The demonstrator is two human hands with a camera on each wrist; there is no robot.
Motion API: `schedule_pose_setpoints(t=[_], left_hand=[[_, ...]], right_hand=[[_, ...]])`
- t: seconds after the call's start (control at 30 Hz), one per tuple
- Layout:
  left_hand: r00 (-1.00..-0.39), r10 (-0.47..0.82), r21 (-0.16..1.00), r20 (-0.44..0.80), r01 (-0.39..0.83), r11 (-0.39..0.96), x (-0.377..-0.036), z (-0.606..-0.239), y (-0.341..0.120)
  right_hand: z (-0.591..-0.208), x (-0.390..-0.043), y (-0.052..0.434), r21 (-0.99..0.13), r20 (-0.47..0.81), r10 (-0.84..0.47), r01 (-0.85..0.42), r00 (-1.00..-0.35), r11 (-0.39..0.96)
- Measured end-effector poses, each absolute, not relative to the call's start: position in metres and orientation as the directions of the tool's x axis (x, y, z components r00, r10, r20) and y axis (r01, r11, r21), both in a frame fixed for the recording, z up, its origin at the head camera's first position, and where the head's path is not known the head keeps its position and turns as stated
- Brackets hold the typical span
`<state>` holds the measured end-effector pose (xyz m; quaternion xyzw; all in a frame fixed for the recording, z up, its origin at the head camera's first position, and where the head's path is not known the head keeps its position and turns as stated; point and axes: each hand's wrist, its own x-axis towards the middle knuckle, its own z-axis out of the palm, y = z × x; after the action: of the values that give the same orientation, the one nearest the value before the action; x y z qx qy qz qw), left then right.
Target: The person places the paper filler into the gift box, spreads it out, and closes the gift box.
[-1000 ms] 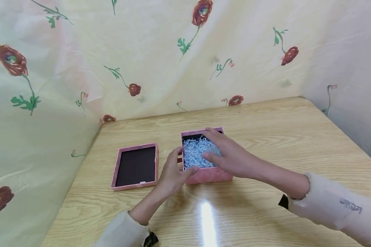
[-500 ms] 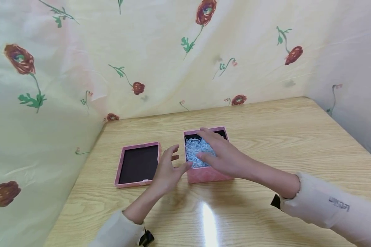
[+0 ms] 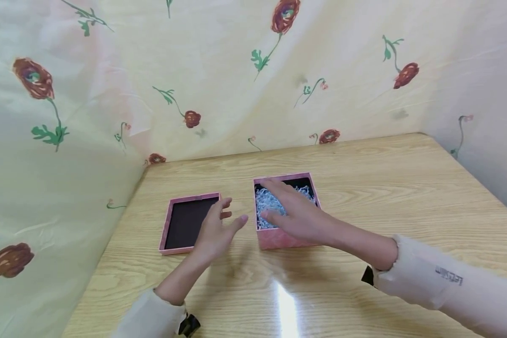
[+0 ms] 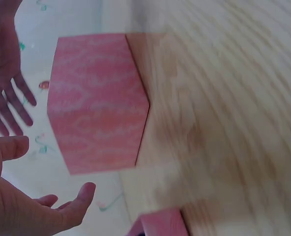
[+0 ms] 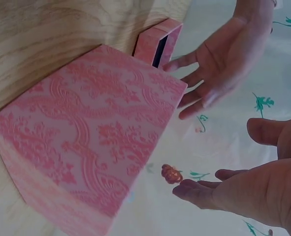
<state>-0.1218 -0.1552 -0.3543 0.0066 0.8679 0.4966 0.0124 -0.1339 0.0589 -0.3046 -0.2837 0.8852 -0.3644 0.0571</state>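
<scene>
A pink patterned box (image 3: 284, 238) stands uncovered on the table, filled with shredded light-blue paper (image 3: 265, 201) over a black lining. To its left lies the pink box lid (image 3: 165, 231), its black inside facing up. My right hand (image 3: 297, 213) hovers over the box with fingers extended and holds nothing; it hides part of the shredded paper. My left hand (image 3: 214, 232) hangs in the air between lid and box, thumb and fingers spread, covering the lid's right side in the head view. The left wrist view shows a gap between this hand and the box (image 4: 98, 103).
The wooden table (image 3: 363, 183) carries the box and lid, with a bright light reflection near its front. A cream curtain (image 3: 219, 70) with red flowers encloses the back and sides of the table.
My left hand has come away from the box's left wall and moved left toward the lid. My right hand has shifted slightly left above the shredded paper. The box and lid look unmoved.
</scene>
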Motion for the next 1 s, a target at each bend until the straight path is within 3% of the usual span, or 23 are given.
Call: schedule_pose_setpoints(t=[0.4,1.0], left_hand=[[-0.994,-0.064,0.829,-0.092,-0.112,0.548,-0.129,-0.339,-0.195],[-0.968,-0.150,0.715,-0.199,-0.249,0.653,-0.145,-0.329,-0.251]], right_hand=[[-0.309,-0.137,0.043,-0.748,0.082,-0.582,-0.437,-0.809,0.501],[-0.320,-0.137,0.004,-0.910,-0.054,-0.598,-0.206,-0.800,0.359]])
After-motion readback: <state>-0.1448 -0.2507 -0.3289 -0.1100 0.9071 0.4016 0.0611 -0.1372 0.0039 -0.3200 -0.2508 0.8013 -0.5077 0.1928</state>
